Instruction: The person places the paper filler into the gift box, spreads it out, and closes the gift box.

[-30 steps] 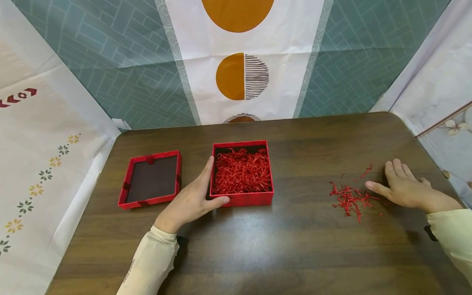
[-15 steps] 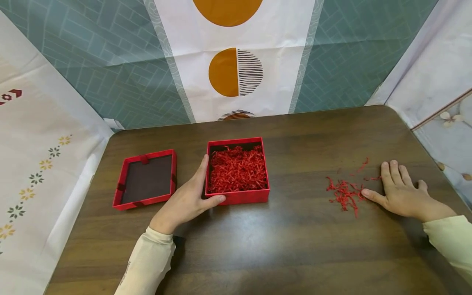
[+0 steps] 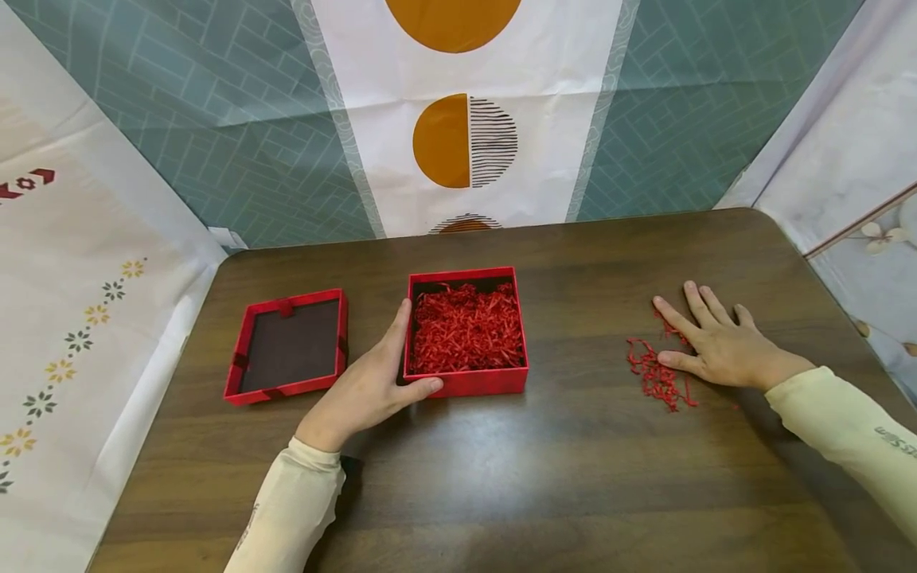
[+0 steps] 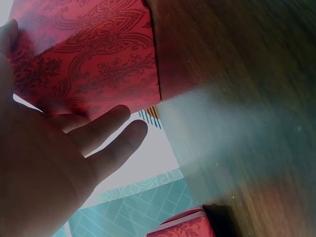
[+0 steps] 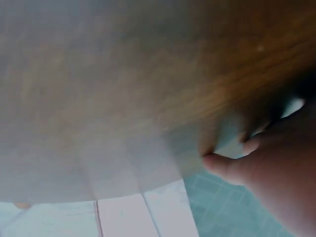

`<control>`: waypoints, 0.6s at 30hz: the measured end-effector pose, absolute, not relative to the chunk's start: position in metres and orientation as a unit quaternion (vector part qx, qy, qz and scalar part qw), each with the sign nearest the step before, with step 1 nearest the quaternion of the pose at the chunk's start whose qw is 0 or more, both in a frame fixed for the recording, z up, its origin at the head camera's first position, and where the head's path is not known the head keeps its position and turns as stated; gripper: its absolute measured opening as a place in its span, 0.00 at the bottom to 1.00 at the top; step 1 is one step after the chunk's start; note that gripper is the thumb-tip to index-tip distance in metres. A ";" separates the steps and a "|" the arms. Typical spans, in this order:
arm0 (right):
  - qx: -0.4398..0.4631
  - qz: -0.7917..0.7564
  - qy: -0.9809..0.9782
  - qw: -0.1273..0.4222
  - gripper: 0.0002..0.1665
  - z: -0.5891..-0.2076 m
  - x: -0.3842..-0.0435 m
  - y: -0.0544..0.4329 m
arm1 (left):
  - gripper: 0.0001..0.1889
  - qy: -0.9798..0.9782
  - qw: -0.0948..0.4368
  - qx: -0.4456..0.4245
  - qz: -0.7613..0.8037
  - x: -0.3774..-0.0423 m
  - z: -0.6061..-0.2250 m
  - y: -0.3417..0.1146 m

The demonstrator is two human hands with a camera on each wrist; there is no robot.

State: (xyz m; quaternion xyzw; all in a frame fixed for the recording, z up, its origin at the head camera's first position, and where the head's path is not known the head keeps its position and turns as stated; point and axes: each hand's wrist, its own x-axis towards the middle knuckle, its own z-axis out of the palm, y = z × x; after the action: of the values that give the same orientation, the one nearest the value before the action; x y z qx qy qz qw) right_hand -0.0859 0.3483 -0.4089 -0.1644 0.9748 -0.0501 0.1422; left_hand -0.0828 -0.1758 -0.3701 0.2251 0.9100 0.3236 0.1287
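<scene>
A red patterned gift box (image 3: 476, 383) in the head view is filled with red shredded paper (image 3: 469, 328). My left hand (image 3: 361, 396) rests on its near left corner, thumb along the front wall and fingers along the left side. In the left wrist view the box's patterned wall (image 4: 94, 54) fills the top left, and two fingers extend below it, apart from the wall. At the right, my right hand (image 3: 727, 348) lies spread, palm down, on loose red paper shreds (image 3: 655, 374). Some shreds lie partly under its thumb and index finger.
The box's lid (image 3: 290, 346) lies inside up at the left, with a dark lining and a red rim. Everything stands on a brown wooden table (image 3: 516, 469). A patterned curtain (image 3: 286, 159) hangs behind the far table edge, and white cloths flank both sides.
My right hand has moved left from beside the shreds to over them, and the shreds have shifted slightly left into a tighter pile. My left hand stays at the box.
</scene>
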 end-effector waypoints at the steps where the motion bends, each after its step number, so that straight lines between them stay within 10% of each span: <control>1: -0.176 -0.047 0.974 0.137 0.55 -0.410 -0.086 0.348 | 0.60 0.910 0.129 0.224 0.324 -0.083 -0.370 -0.176; 11: -0.298 -0.048 0.949 0.089 0.57 -0.414 -0.077 0.350 | 0.60 0.911 0.129 0.221 0.324 -0.083 -0.369 -0.176; 18: -0.227 -0.110 0.959 0.127 0.59 -0.407 -0.093 0.349 | 0.60 0.909 0.131 0.222 0.327 -0.083 -0.370 -0.174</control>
State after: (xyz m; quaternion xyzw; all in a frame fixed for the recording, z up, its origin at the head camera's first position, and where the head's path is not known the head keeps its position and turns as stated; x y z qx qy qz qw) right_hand -0.0925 0.3495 -0.4069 -0.2272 0.9593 -0.1096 0.1272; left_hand -0.0830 -0.1744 -0.3698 0.2225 0.9091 0.3269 0.1311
